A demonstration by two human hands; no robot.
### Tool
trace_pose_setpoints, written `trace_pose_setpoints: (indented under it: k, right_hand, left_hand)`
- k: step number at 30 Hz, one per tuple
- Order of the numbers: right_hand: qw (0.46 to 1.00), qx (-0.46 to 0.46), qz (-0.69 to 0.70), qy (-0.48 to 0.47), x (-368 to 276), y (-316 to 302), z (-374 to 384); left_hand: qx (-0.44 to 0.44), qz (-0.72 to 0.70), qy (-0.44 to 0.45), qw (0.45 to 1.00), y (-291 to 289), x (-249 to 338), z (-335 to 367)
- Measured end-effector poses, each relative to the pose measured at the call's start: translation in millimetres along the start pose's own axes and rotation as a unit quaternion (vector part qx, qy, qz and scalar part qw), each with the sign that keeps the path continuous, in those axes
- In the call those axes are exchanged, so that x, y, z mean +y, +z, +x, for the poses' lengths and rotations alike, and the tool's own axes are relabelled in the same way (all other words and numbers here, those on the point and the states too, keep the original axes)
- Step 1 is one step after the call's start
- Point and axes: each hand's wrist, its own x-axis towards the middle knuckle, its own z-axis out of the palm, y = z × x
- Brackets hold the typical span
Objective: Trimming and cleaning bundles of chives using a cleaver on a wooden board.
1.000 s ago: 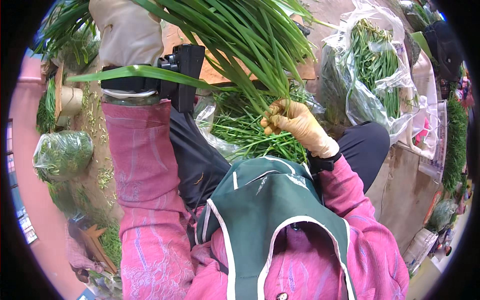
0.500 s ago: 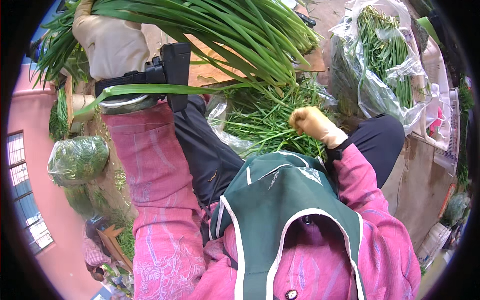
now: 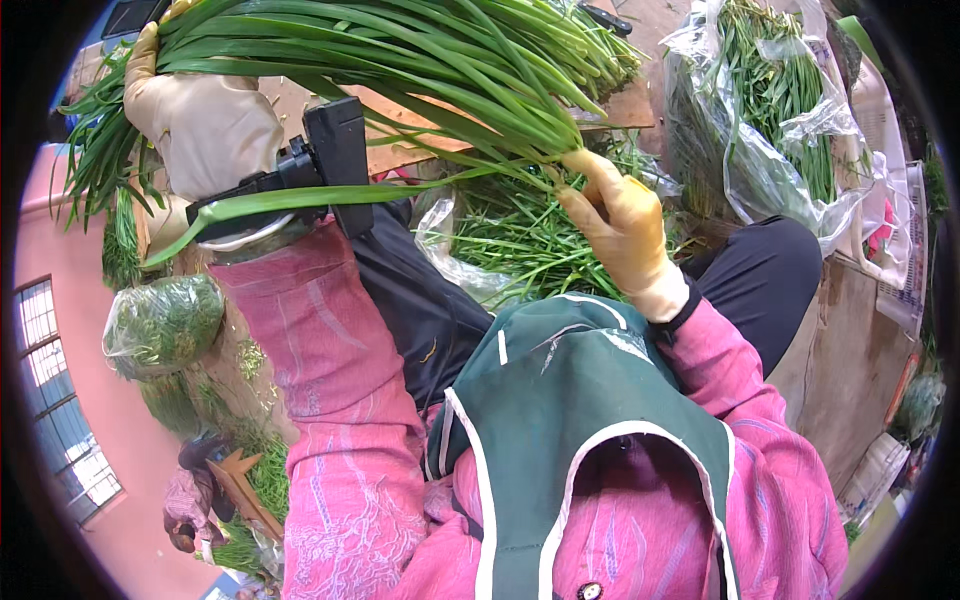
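Note:
My left hand [image 3: 205, 125], in a pale glove, is closed around the leafy end of a big bunch of garlic chives [image 3: 400, 50], long flat green leaves lying across the top of the view. The gloved fingers of my right hand [image 3: 630, 235] pinch the pale root ends of a few chives at the bunch's lower right edge. One long leaf [image 3: 300, 180] hangs loose across my left wrist. Beneath the bunch, a heap of loose chives [image 3: 530, 240] lies between my knees, with clear plastic [image 3: 470, 265] around it.
A wooden board [image 3: 410, 150] lies under the bunch, a dark knife handle [image 3: 607, 20] beyond it. To the right, a clear bag [image 3: 700, 150] of greens stands beside a white crate [image 3: 905, 260]. At left are another bagged bundle [image 3: 165, 325] and a co-worker [image 3: 195, 490].
My right hand has risen from above the heap to the bunch's root ends and taken hold of some chives there. My left hand keeps its hold, shifted slightly leftward.

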Motion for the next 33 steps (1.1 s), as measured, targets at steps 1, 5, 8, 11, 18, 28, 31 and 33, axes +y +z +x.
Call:
trace_pose_setpoints:
  k: [1, 5, 8, 11, 18, 28, 31, 33]
  right_hand:
    - [1.0, 0.0, 0.001, 0.002, 0.7, 3.8, 2.9]
    - [0.995, -0.018, -0.098, -0.028, 17.5, 20.3, 11.1]
    - [0.996, -0.02, -0.076, -0.045, 15.4, 23.1, 14.1]
    - [0.997, 0.02, -0.065, -0.03, 18.5, 29.4, 14.3]
    - [1.0, -0.009, -0.016, -0.013, 20.9, 26.8, 17.0]
    - [0.994, -0.059, 0.01, -0.087, 17.3, -13.4, 14.3]
    - [0.975, -0.133, 0.169, 0.058, 17.5, -8.3, 9.7]
    - [0.948, -0.161, 0.249, 0.116, 16.3, -2.7, 5.9]
  left_hand:
    - [0.033, -0.031, 0.037, 0.998, -2.2, 0.3, 0.3]
    - [0.123, -0.054, 0.051, 0.99, 13.9, -10.1, 2.3]
    - [0.19, -0.022, 0.135, 0.972, 15.8, -21.1, 13.4]
    - [0.248, 0.004, 0.157, 0.956, 21.9, -30.8, 22.3]
    - [0.183, -0.017, 0.083, 0.979, -0.6, -10.8, 26.2]
    - [0.186, 0.01, 0.031, 0.982, -19.5, -16.8, 32.4]
    - [0.144, -0.022, -0.022, 0.989, -15.2, -19.7, 29.2]
    - [0.134, -0.029, -0.039, 0.99, -14.6, -19.4, 26.4]
